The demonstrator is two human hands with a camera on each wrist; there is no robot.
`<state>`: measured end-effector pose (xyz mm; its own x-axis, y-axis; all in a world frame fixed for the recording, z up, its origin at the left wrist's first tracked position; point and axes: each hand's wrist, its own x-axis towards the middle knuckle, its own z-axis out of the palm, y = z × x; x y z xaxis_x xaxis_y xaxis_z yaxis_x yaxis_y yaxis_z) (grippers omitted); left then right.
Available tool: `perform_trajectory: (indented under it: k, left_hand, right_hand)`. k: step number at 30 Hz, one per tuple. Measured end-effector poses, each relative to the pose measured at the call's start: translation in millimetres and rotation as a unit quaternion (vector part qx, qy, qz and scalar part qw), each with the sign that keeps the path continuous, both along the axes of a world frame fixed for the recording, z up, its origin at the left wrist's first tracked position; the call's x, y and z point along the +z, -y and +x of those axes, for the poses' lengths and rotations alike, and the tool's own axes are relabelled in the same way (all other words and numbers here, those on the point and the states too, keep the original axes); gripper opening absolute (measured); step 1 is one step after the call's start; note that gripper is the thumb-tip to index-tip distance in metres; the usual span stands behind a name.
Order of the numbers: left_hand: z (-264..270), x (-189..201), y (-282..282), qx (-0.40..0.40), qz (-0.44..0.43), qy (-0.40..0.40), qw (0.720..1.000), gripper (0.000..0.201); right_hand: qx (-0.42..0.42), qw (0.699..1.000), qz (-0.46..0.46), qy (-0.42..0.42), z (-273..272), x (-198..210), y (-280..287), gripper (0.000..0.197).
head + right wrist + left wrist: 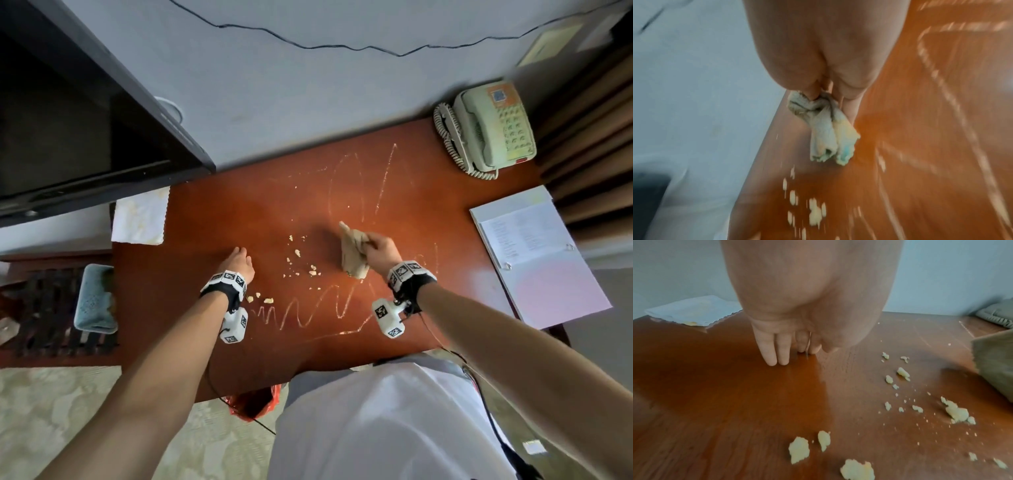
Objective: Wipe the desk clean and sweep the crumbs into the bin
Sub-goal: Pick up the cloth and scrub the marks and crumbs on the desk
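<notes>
The right hand (382,250) clutched a bunched cloth (352,253) just right of the crumbs (301,260), apparently to push them together. The left hand (238,265) rested flat-fingered on the desk (205,325) left of the crumbs, holding nothing, perhaps as a stop. The red-lined bin (255,402) sat below the desk's near edge.

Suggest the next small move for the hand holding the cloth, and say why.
Probably sweep the cloth leftward across the desk through the crumbs. The right hand grips it bunched just right of them, loose crumbs lie between both hands, and the left hand rests on the desk beyond them, placed to stop or gather them.
</notes>
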<state>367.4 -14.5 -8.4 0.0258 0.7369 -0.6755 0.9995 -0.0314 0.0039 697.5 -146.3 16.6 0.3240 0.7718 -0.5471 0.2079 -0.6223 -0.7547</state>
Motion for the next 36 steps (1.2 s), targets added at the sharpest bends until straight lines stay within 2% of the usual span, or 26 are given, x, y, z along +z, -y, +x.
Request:
perform_trajectory:
  k: [3, 5, 8, 12, 15, 18, 20, 23, 27, 32, 36]
  left_hand:
    - [1, 5, -8, 0.006, 0.036, 0.022, 0.999, 0.049]
    - [1, 6, -11, 0.004, 0.06, 0.028, 0.998, 0.052]
    - [2, 3, -14, -0.001, 0.04, 0.026, 0.999, 0.057]
    - [-2, -7, -13, -0.02, -0.002, 0.013, 1.0, 0.061]
    - [-5, -10, -12, -0.04, -0.003, 0.0, 0.999, 0.063]
    - [-6, -7, -17, -0.056, -0.017, -0.016, 0.998, 0.062]
    - [-7, -4, -18, -0.066, -0.022, -0.019, 0.997, 0.062]
    - [-10, -1, -18, -0.077, -0.021, -0.016, 0.997, 0.063]
    - [-9, 5, -17, -0.08, -0.024, -0.013, 0.996, 0.064]
    - [-8, 9, -18, -0.078, -0.034, -0.011, 0.996, 0.064]
    - [-9, 11, -23, -0.084, -0.062, -0.024, 0.994, 0.062]
  right_hand:
    - [-0.097, 0.995, 0.0, -0.028, 67, 11, -11, 0.029]
    - [-0.116, 0.992, 0.014, 0.041, 108, 14, -20, 0.031]
    - [-0.115, 0.98, 0.0, 0.164, 151, 13, -32, 0.033]
    - [-0.079, 0.958, -0.041, 0.272, 171, -10, -58, 0.039]
    - [0.022, 0.936, -0.118, 0.33, 150, -34, -75, 0.036]
    - [0.081, 0.908, -0.105, 0.398, 124, -50, -82, 0.032]
    - [0.09, 0.898, -0.078, 0.423, 114, -56, -85, 0.035]
    - [0.12, 0.894, -0.039, 0.43, 94, -54, -97, 0.04]
    - [0.222, 0.874, -0.027, 0.431, 54, -53, -118, 0.051]
    - [0.343, 0.844, -0.008, 0.413, -24, -45, -124, 0.059]
    - [0.389, 0.849, 0.022, 0.358, -84, -36, -109, 0.052]
